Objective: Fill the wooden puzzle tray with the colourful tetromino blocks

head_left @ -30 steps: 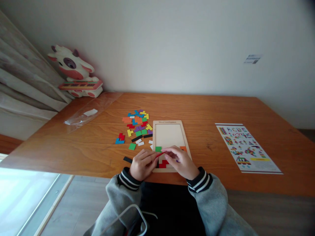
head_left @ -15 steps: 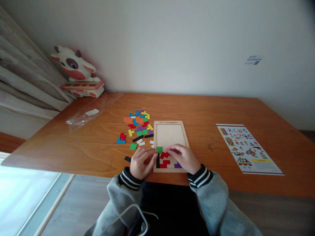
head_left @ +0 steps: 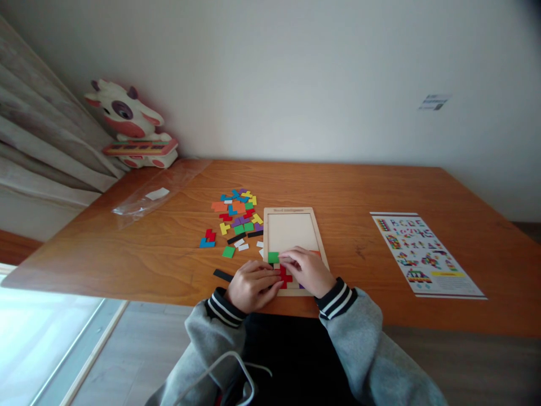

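Observation:
A shallow wooden puzzle tray (head_left: 291, 228) lies in front of me, its upper part bare. Over its lower left part, my left hand (head_left: 256, 285) rests with fingers stretched out, the tips touching red puzzle pieces (head_left: 285, 277). My right hand (head_left: 309, 272) reaches in from the right, thumb and fingers pinched at the upper end of the red pieces; the grip itself is partly hidden. A green piece (head_left: 273, 257) lies against the tray's left wall, beside the right fingertips. Bits of purple (head_left: 301, 286) and orange show around my right hand.
Left of the tray lie many loose coloured pieces (head_left: 239, 207), with a black strip (head_left: 222, 275) near my left hand. A printed pattern sheet (head_left: 422, 254) is on the right. Farther back are a clear plastic bag (head_left: 139, 206) and a cow-shaped toy keyboard (head_left: 133, 127).
My left hand has shifted right and down, off the green piece onto the red ones. My right hand has moved slightly left. The tilted red piece now sits straighter.

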Tool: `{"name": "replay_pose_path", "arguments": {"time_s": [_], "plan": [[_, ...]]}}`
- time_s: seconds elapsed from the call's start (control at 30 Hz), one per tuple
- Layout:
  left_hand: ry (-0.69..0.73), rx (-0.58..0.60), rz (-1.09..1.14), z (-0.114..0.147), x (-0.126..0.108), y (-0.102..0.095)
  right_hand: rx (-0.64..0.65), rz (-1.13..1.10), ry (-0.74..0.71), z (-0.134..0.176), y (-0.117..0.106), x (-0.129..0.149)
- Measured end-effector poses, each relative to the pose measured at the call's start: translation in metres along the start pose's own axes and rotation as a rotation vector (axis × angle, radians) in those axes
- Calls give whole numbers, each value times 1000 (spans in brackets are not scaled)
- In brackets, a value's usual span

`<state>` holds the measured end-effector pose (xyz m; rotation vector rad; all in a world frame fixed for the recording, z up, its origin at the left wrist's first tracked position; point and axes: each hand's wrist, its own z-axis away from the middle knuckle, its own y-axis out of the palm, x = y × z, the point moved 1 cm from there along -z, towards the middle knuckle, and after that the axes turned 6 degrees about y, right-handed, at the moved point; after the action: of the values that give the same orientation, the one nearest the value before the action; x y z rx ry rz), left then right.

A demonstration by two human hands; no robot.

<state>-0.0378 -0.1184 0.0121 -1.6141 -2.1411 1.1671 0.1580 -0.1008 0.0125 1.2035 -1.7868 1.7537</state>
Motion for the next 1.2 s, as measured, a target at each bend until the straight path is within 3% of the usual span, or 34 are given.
{"name": "replay_pose_path", "arguments": {"time_s": [0.17,0.4,0.77,0.97,1.2], "plan": [[10,9,-25,0,-1,0,-93,144,-169,25,-3,7],[22,8,-30,0,-1,-1,-121,275,-262,58,3,13],[6,11,-25,0,-2,-1,-160,329,-359,65,9,11],[-175,-2,-133,1,3,0,-155,356,-373,65,10,11],[-209,27,-140,5,7,5,-130,364,-381,64,9,13]]}}
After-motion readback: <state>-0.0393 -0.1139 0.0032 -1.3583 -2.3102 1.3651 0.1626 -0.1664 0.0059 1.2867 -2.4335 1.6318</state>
